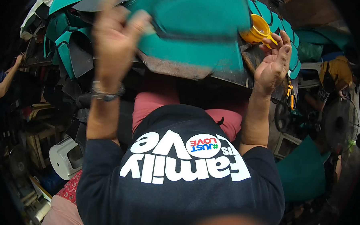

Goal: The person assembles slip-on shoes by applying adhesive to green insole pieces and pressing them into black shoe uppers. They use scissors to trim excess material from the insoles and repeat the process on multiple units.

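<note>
Over the workbench, my left hand (114, 45) is smeared by motion beside a teal flat piece (200, 15) with a dark edge, also blurred. Whether its fingers grip the piece cannot be made out. Beneath lies another teal sheet (221, 56), overhanging the bench's near edge. On the right, my right hand (272, 66) is raised with the palm showing, its fingers apart and slightly bent, and nothing visible in it. Its fingertips are close to the handle of a yellow cup (257, 30); whether they touch is unclear.
Teal and black cut pieces (75, 52) are heaped at the far left; more teal pieces (291, 47) overlap along the right. Orange-handled scissors (290, 95) hang by the bench's right side. A white stool (61, 160) stands lower left, a fan (341, 117) at right. Other people are at both sides.
</note>
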`<state>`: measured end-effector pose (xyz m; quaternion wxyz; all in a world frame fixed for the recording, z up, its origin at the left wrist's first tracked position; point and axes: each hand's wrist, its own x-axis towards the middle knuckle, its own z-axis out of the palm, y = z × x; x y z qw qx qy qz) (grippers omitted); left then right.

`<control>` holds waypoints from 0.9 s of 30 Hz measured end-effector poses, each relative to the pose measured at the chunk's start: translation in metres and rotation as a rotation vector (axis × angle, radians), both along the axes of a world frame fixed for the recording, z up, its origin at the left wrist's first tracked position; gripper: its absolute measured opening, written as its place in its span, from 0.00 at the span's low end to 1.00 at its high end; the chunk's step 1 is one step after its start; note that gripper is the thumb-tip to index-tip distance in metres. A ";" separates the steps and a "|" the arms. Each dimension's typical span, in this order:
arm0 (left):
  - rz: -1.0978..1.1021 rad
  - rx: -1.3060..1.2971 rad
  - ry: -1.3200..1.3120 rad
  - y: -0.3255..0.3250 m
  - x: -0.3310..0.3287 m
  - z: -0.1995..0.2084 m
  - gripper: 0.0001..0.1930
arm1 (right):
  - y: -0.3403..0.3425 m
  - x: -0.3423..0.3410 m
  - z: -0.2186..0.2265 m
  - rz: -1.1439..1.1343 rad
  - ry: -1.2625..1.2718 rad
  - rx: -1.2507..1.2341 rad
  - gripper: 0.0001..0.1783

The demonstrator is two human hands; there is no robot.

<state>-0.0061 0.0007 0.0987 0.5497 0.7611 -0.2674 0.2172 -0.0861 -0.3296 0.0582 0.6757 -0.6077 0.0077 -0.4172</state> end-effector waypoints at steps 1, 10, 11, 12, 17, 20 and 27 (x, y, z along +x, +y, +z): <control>-0.157 -0.141 0.233 -0.017 -0.009 -0.030 0.27 | 0.001 0.002 -0.001 0.003 -0.035 -0.011 0.24; 0.019 0.282 0.193 -0.043 -0.048 -0.105 0.15 | 0.058 0.013 -0.070 0.129 0.474 -0.749 0.29; 0.046 0.285 0.193 -0.044 -0.048 -0.104 0.16 | 0.061 0.011 -0.076 0.105 0.483 -0.792 0.29; 0.058 0.278 0.179 -0.045 -0.048 -0.105 0.16 | 0.063 0.010 -0.080 0.086 0.510 -0.826 0.29; 0.050 0.293 0.190 -0.044 -0.049 -0.107 0.16 | 0.069 0.011 -0.087 0.039 0.650 -1.057 0.35; 0.041 0.368 0.254 -0.040 -0.049 -0.101 0.16 | 0.075 0.011 -0.087 -0.058 0.708 -1.269 0.40; 0.000 0.473 0.282 -0.025 -0.037 -0.088 0.16 | 0.078 0.007 -0.083 -0.116 0.793 -1.331 0.45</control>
